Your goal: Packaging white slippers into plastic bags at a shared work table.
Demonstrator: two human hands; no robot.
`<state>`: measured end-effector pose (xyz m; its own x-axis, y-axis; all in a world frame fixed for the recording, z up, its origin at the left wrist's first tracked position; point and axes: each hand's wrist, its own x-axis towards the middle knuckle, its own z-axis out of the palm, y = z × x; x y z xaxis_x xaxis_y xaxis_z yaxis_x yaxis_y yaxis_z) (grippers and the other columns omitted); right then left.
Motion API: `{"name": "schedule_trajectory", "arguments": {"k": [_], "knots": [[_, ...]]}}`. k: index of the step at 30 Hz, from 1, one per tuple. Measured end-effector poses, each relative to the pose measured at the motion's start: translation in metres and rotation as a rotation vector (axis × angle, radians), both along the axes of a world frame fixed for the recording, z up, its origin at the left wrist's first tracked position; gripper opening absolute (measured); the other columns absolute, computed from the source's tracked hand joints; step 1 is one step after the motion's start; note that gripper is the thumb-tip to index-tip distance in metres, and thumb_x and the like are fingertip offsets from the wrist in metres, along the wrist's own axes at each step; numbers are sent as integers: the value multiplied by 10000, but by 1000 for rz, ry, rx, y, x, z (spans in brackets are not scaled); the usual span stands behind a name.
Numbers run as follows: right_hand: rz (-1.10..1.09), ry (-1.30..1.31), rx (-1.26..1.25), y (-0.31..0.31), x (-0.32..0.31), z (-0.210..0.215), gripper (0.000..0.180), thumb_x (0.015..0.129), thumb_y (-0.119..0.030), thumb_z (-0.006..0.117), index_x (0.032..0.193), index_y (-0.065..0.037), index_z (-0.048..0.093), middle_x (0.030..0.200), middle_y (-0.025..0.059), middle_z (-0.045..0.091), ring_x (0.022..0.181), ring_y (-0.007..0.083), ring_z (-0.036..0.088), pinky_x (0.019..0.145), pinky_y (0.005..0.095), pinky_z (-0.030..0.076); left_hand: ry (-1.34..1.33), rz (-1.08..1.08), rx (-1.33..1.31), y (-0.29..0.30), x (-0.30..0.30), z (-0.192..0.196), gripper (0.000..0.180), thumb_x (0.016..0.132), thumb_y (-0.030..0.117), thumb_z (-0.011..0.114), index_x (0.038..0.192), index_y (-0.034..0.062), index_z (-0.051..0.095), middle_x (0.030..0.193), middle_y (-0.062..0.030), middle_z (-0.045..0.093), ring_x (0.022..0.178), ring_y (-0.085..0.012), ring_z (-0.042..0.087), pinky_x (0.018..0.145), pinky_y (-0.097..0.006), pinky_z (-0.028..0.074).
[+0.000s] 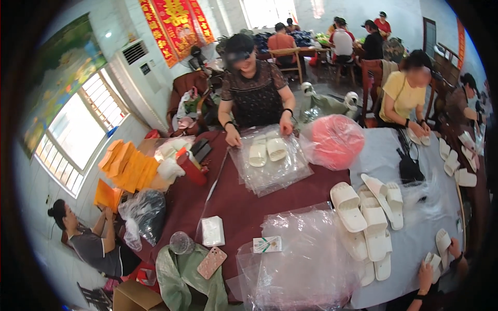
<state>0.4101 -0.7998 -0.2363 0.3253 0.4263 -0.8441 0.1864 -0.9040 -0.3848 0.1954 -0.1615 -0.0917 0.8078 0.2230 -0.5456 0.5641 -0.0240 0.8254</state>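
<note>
Packets, bright orange (pixel 129 168), lie in a heap on the left, and I see a person (pixel 98 241) with hands up by one. Behind them hangs a red banner (pixel 174 26) with big gold writing. Nearer to me are a clear cup (pixel 181 242), a pink phone (pixel 211 262) on a green cloth (pixel 174 274) and a white pack (pixel 212 231). Across the table, a co-worker (pixel 254 93) has two slippers (pixel 267 150) on some clear bags. Next I spot a white card (pixel 267 244) with green marks; its print is too small for me. It lies on a stack of bags (pixel 306 264). Past a pink bundle (pixel 337 140) in plastic comes a pile of cream slippers (pixel 371 215) on a pale sheet (pixel 394 293). Farther back, a person in yellow (pixel 402 98) holds a slipper too. At my lower right, the left hand (pixel 425 277) grips one slipper (pixel 434 260), and the right hand (pixel 456 249) grips another slipper (pixel 443 241) just beside it.
</note>
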Motion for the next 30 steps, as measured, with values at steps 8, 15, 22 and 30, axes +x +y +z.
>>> {"name": "schedule_trajectory", "arguments": {"k": [8, 15, 22, 30], "knots": [[72, -87, 154, 24, 16, -2, 387, 777, -211, 582, 1104, -9, 539, 1117, 268, 533, 1042, 419, 504, 877, 458, 411, -106, -31, -12, 73, 36, 44, 459, 915, 384, 512, 1197, 23, 513, 1089, -134, 604, 960, -265, 597, 808, -382, 484], [98, -134, 217, 30, 7, 10, 279, 785, -227, 564, 946, -5, 612, 976, 259, 594, 914, 418, 565, 776, 474, 442, -158, -98, -95, 115, 88, 80, 446, 918, 382, 517, 1176, 18, 525, 1077, -123, 609, 954, -249, 600, 813, -375, 484], [154, -131, 47, 64, 19, 89, 255, 804, -129, 493, 922, 6, 674, 957, 255, 641, 929, 397, 619, 768, 483, 471, -169, -84, -227, 120, 89, 103, 435, 920, 379, 522, 1156, 14, 536, 1066, -113, 614, 949, -233, 603, 817, -368, 484], [350, -198, 294, 65, 57, 101, 291, 871, -252, 457, 908, -18, 627, 893, 223, 637, 852, 399, 605, 756, 472, 478, -64, 476, -845, -247, -153, 39, 423, 923, 377, 527, 1132, 10, 550, 1052, -101, 620, 942, -215, 607, 821, -360, 484]]}}
